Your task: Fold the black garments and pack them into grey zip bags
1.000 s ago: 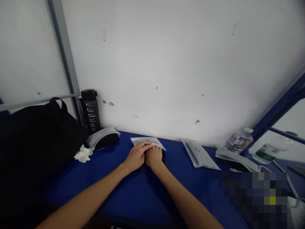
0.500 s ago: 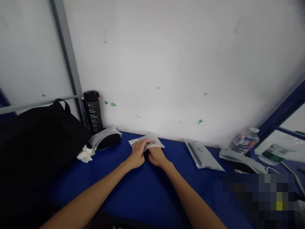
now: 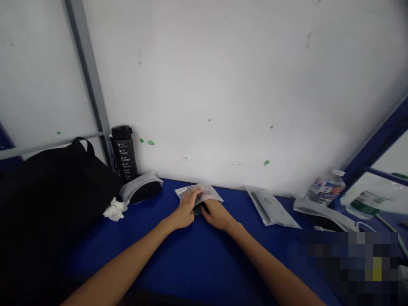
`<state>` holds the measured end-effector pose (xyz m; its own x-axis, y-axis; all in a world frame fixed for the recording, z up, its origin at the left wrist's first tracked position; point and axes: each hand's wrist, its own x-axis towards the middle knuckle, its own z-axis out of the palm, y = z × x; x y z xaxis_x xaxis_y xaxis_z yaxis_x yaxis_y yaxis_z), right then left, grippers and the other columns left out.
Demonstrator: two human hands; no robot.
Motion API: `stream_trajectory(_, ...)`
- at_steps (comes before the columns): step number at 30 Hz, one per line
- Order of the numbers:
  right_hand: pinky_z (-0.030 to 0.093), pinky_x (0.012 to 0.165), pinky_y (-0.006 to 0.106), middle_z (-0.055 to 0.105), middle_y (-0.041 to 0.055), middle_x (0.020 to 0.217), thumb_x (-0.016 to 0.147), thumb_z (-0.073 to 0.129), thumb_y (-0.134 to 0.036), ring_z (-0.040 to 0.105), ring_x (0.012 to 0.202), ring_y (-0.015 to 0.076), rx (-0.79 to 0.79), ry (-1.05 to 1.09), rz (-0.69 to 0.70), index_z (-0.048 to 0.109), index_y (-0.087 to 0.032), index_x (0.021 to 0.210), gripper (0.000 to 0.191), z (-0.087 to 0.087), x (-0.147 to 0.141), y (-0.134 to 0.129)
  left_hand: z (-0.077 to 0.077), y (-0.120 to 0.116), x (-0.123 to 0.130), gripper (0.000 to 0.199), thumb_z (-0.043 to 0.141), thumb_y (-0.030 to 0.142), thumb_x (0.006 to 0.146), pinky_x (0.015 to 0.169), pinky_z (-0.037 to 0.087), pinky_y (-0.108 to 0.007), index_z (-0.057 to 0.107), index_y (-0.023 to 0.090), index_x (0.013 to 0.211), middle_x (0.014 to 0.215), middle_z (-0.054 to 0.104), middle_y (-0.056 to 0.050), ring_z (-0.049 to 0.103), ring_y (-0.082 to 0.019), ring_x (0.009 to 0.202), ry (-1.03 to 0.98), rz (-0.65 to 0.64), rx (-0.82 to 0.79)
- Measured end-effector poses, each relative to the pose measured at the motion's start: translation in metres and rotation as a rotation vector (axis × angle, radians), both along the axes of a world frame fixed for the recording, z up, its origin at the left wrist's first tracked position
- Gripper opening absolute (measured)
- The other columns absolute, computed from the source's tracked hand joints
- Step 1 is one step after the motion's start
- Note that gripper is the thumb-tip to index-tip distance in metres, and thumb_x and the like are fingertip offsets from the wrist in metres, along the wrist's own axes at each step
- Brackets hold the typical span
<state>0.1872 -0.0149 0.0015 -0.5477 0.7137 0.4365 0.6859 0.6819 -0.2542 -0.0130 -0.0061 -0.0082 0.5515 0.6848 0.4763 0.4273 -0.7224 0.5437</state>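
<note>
A frosted plastic bag (image 3: pixel 210 192) with a small pale label lies on the blue tabletop near the wall. My left hand (image 3: pixel 185 211) grips its left side, fingers laid over the upper sheet and the thumb at the lower edge. My right hand (image 3: pixel 218 213) reaches into the mouth of the same bag. Its fingertips are hidden under the sheet, so what they touch cannot be seen. Something dark shows in the opening between the two hands; its kind is not clear.
Left stand a black bag (image 3: pixel 63 182), a dark water bottle (image 3: pixel 125 155), crumpled tissue (image 3: pixel 115 210) and a frosted pouch with a black item (image 3: pixel 145 190). Right are a flat frosted pouch (image 3: pixel 270 208), another pouch (image 3: pixel 321 210) and a clear plastic bottle (image 3: pixel 327 189). A white wall (image 3: pixel 207 85) rises behind.
My right hand has shifted slightly to the right, and its thumb shows more. The bag's mouth looks a little wider. My left hand stays on the bag.
</note>
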Motion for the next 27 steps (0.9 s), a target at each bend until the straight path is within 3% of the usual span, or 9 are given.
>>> stream_trajectory(2, 0.057, 0.099, 0.043, 0.074, 0.0117, 0.126, 0.098, 0.05, -0.013, 0.07, 0.114, 0.026, 0.066, 0.094, 0.133, 0.065, -0.023, 0.132, 0.038, 0.001, 0.014, -0.012, -0.002, 0.002, 0.0, 0.098, 0.043, -0.008, 0.067, 0.133, 0.02, -0.061, 0.034, 0.023, 0.16, 0.169, 0.036, -0.014, 0.029, -0.029, 0.16, -0.02, -0.05, 0.002)
stream_trajectory(4, 0.057, 0.096, 0.043, 0.074, 0.009, 0.121, 0.097, 0.053, -0.012, 0.07, 0.111, 0.0259, 0.178, 0.135, 0.162, 0.068, -0.028, 0.126, 0.036, 0.005, 0.021, -0.019, -0.004, 0.005, -0.001, 0.096, 0.045, -0.006, 0.069, 0.133, 0.022, -0.059, 0.035, 0.024, 0.16, 0.169, 0.038, -0.013, 0.032, -0.03, 0.159, -0.04, -0.082, -0.001)
stream_trajectory(8, 0.051, 0.09, 0.047, 0.068, 0.0122, 0.116, 0.089, 0.067, -0.017, 0.064, 0.109, 0.0326, 0.285, 0.049, -0.063, 0.065, -0.024, 0.122, 0.034, 0.014, 0.02, -0.02, -0.007, 0.014, -0.003, 0.094, 0.044, -0.007, 0.069, 0.133, 0.021, -0.059, 0.042, 0.027, 0.157, 0.168, 0.041, -0.009, 0.032, -0.028, 0.159, -0.03, -0.125, -0.008)
stream_trajectory(12, 0.048, 0.086, 0.047, 0.062, 0.011, 0.113, 0.085, 0.079, -0.041, 0.06, 0.101, 0.0323, 0.193, 0.108, -0.232, 0.062, -0.024, 0.11, 0.034, 0.009, 0.029, -0.014, 0.0, 0.018, -0.008, 0.094, 0.042, -0.007, 0.07, 0.134, 0.02, -0.056, 0.043, 0.026, 0.158, 0.17, 0.039, -0.008, 0.031, -0.025, 0.161, 0.033, -0.214, -0.069)
stream_trajectory(15, 0.049, 0.082, 0.044, 0.059, 0.0081, 0.102, 0.081, 0.081, -0.054, 0.058, 0.093, 0.0291, 0.097, 0.208, -0.256, 0.056, -0.025, 0.094, 0.041, 0.0, 0.04, -0.006, 0.006, 0.02, -0.011, 0.091, 0.04, -0.006, 0.071, 0.135, 0.017, -0.054, 0.046, 0.024, 0.157, 0.171, 0.037, -0.007, 0.028, -0.024, 0.162, 0.064, -0.249, -0.095)
stream_trajectory(20, 0.048, 0.077, 0.037, 0.054, 0.0032, 0.09, 0.08, 0.083, -0.054, 0.054, 0.084, 0.0231, 0.013, 0.324, -0.105, 0.049, -0.025, 0.084, 0.045, -0.006, 0.049, 0.004, 0.01, 0.022, -0.014, 0.087, 0.047, -0.001, 0.078, 0.135, 0.019, -0.055, 0.045, 0.029, 0.16, 0.172, 0.036, -0.003, 0.026, -0.027, 0.163, 0.084, -0.29, -0.097)
stream_trajectory(24, 0.043, 0.07, 0.033, 0.05, 0.0002, 0.084, 0.076, 0.088, -0.052, 0.047, 0.074, 0.0181, 0.007, 0.417, -0.095, 0.047, -0.025, 0.077, 0.049, -0.005, 0.049, 0.004, 0.014, 0.018, -0.013, 0.076, 0.06, 0.011, 0.085, 0.132, 0.026, -0.056, 0.048, 0.027, 0.159, 0.169, 0.041, -0.007, 0.032, -0.03, 0.16, 0.094, -0.277, -0.04)
stream_trajectory(27, 0.038, 0.065, 0.031, 0.047, -0.0021, 0.077, 0.076, 0.088, -0.05, 0.042, 0.068, 0.0154, 0.01, 0.47, -0.113, 0.045, -0.025, 0.072, 0.049, -0.004, 0.047, 0.002, 0.014, 0.017, -0.009, 0.061, 0.058, 0.014, 0.092, 0.13, 0.032, -0.054, 0.055, 0.023, 0.152, 0.161, 0.053, -0.009, 0.043, -0.028, 0.155, 0.021, -0.233, 0.025)
